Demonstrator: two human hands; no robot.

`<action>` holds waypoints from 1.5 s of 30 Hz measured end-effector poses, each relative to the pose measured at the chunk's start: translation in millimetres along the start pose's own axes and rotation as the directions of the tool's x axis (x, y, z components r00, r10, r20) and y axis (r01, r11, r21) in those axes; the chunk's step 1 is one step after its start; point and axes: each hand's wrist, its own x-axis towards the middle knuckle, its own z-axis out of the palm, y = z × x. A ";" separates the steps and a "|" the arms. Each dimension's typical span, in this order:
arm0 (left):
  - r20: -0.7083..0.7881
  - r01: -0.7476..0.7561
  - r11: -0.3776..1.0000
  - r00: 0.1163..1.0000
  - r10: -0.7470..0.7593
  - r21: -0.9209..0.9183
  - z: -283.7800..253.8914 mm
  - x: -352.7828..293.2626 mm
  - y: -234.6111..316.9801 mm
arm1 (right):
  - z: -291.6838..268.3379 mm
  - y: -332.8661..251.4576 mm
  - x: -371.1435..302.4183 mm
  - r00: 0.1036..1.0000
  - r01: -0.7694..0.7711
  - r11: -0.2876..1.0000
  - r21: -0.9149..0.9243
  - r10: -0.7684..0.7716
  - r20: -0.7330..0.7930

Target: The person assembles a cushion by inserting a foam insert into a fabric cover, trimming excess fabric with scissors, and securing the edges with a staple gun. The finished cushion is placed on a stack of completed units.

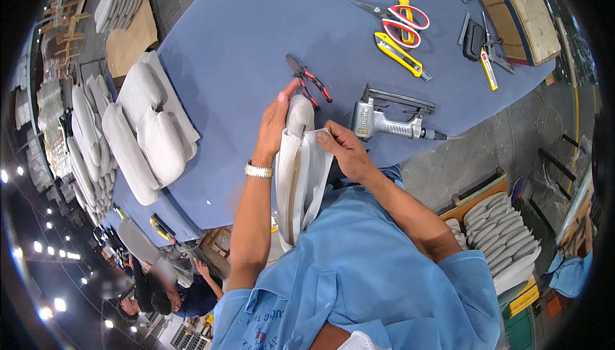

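Note:
A long padded piece [300, 118], covered in light grey fabric, stands on edge between my hands and leans against my shirt. A tan strip runs along its open side. Flat against its left side lies my left hand [275, 122], fingers stretched out toward the pliers. My right hand [346, 150] pinches the edge of the loose white fabric [312, 170] on the right side, with the thumb on top. Just past my left fingertips are the red-handled pliers [307, 81]. A silver staple gun [391, 118] rests on the table to the right of my right hand.
On the blue table [237, 42] lie scissors [403, 20], a yellow utility knife [402, 56] and a second knife [488, 68]. Grey padded pieces [150, 122] are piled at the left, and more [500, 228] fill a container at the right. Other people [176, 286] work at lower left.

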 end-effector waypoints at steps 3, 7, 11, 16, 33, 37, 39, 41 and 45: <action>-0.047 -0.077 0.997 0.996 0.076 -0.025 0.2 -35.3 -5.1 | 0.3 -4.7 -2.9 0.998 0.033 0.993 -0.116 -0.038 -0.042; -0.032 -0.172 0.975 0.983 0.178 0.144 10.2 -103.8 -5.7 | 13.7 -28.0 -5.7 0.974 0.139 0.932 -0.335 -0.190 -0.122; -0.064 -0.005 0.949 0.998 0.026 0.315 25.8 -114.9 16.0 | 9.8 -37.5 -5.5 0.961 0.252 0.814 -0.524 -0.273 0.039; -0.068 -0.095 0.907 0.989 0.134 0.411 34.1 -110.0 6.2 | 20.3 -59.2 -1.8 0.971 0.201 0.666 -0.718 -0.233 0.056; -0.110 -0.082 0.896 0.984 0.143 0.436 32.8 -104.3 7.7 | 30.6 -53.6 -11.5 0.994 0.067 0.749 -0.659 -0.109 -0.022; -0.107 -0.124 0.865 0.974 0.200 0.487 34.1 -103.7 6.7 | 22.2 -47.8 -10.8 0.995 0.067 0.804 -0.591 -0.097 -0.019; -0.104 -0.140 0.848 0.969 0.222 0.511 34.4 -104.1 7.1 | 19.5 -44.3 -9.5 0.996 0.060 0.827 -0.559 -0.086 -0.021; -0.086 -0.179 0.818 0.960 0.267 0.547 35.0 -104.6 4.1 | 16.0 -40.2 -8.5 0.997 0.050 0.852 -0.521 -0.076 -0.029; -0.077 -0.216 0.818 0.950 0.302 0.533 34.2 -104.2 6.0 | 8.8 -22.0 -2.5 0.999 0.036 0.924 -0.381 -0.049 -0.024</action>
